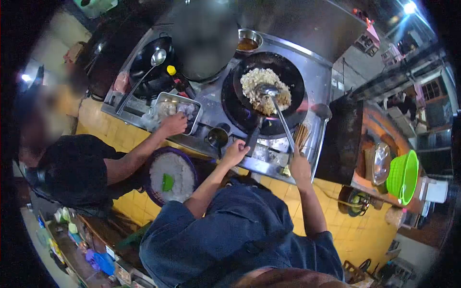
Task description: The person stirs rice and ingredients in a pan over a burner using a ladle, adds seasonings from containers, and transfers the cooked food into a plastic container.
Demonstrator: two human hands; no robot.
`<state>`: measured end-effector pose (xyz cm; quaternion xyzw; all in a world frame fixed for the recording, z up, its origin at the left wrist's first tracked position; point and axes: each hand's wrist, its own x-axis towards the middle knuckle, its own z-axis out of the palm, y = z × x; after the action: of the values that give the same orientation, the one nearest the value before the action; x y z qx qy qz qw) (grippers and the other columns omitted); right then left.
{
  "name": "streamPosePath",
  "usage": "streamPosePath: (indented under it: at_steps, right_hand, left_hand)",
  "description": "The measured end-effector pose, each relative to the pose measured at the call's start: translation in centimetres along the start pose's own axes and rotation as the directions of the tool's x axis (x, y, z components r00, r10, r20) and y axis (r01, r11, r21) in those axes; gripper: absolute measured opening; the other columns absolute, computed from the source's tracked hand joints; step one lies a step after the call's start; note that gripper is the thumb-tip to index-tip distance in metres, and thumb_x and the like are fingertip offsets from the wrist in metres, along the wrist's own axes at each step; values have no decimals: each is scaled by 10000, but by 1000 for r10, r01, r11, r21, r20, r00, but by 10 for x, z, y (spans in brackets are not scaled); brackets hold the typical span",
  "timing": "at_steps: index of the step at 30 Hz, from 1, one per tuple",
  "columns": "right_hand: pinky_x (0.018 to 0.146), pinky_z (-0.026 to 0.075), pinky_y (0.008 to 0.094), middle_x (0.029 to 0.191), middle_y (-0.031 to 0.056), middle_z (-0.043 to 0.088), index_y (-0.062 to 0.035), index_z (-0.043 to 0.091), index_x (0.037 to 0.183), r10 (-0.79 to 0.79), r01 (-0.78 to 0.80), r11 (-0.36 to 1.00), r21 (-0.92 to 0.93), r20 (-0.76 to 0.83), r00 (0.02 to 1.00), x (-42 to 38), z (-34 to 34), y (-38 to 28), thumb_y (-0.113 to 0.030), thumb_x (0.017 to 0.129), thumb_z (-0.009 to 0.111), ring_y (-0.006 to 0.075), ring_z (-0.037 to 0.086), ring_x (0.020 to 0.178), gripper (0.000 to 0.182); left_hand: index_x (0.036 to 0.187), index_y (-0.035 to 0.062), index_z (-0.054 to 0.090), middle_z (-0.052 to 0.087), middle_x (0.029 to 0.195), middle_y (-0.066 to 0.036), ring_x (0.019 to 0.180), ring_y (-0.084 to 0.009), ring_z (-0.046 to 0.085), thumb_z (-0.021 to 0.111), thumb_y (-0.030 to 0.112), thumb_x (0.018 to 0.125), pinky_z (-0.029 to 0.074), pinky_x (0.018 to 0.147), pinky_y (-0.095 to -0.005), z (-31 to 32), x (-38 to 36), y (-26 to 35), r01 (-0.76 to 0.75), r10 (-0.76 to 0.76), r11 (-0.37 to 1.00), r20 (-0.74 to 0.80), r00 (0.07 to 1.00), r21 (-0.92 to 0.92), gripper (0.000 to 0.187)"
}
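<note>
A black wok (288, 77) full of pale fried rice (261, 84) sits over a burner flame on the steel stove. My left hand (235, 152) grips the wok handle (253, 137) at the stove's front edge. My right hand (298, 165) holds the long handle of a metal ladle (270, 91), whose bowl rests in the rice.
A co-worker in black at the left reaches a hand (174, 124) to a metal tray (180, 111). Below it stands a purple basket of white rice (172, 175) with a green scoop. A second wok with a ladle (153, 62), a sauce bowl (248, 42) and a green basket (403, 175) stand around.
</note>
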<state>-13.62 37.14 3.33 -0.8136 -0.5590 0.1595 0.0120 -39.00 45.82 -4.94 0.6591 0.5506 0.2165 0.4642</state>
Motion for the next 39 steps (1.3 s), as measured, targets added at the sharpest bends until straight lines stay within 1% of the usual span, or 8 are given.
streamPosePath:
  at_steps: [6,10,16,20,24,30,36,39]
  right_hand:
    - [578,498,493,885,258,597,-66,339,1297,-72,98,991,93,-253,965,9,31,0,-153,844,449,404,610,676,474]
    - [586,502,480,775,236,597,-38,386,1205,-201,202,979,-10,-135,970,31,-24,1,-135,830,470,421,602,683,397]
    - [577,505,434,710,234,591,-10,438,1104,207,-178,967,184,-153,966,8,32,-12,-187,852,481,401,612,679,311]
    - [643,465,433,793,278,580,52,432,1142,-3,-67,782,620,111,994,21,6,-25,-263,876,463,373,602,692,414]
    - [520,473,429,667,197,609,29,469,1160,-210,267,920,286,-216,954,-2,-49,19,-183,841,526,373,602,594,388]
    - [672,489,487,823,281,597,-17,347,1284,-13,10,1000,26,131,991,-24,-69,-12,-166,868,439,438,593,785,452]
    - [603,514,460,729,235,609,83,512,1083,-189,182,981,-65,-129,973,47,21,-20,-76,795,475,366,623,655,331]
    - [601,508,448,757,238,609,125,573,880,-302,298,944,-142,-6,953,31,-35,-4,-46,769,489,357,623,690,221]
  left_hand:
    - [991,30,555,605,785,-105,756,-262,598,650,349,760,464,680,-359,0,7,11,53,-54,996,2,999,65,405]
    - [1009,28,561,620,830,-122,781,-272,606,648,343,760,469,701,-358,3,17,4,34,-32,995,-19,999,98,411]
    - [1041,6,551,628,907,-150,848,-284,608,628,347,773,466,743,-365,6,18,6,58,-60,989,11,998,135,441]
    - [1044,-7,545,620,946,-170,877,-305,596,618,334,777,456,768,-374,11,17,14,141,-140,990,32,990,-17,440]
    - [1057,-20,535,615,978,-183,898,-320,592,618,309,775,449,777,-383,6,13,24,146,-145,989,57,988,-9,441]
    - [941,-22,610,626,931,-209,908,-320,599,621,422,744,449,784,-389,11,33,13,205,-208,978,183,961,35,486]
    - [926,-12,633,638,922,-193,857,-311,615,658,448,708,458,764,-380,24,50,11,229,-230,973,166,959,23,510]
    - [830,46,615,618,768,-90,617,-185,586,633,239,754,483,582,-342,34,66,-7,510,-180,703,569,802,-497,208]
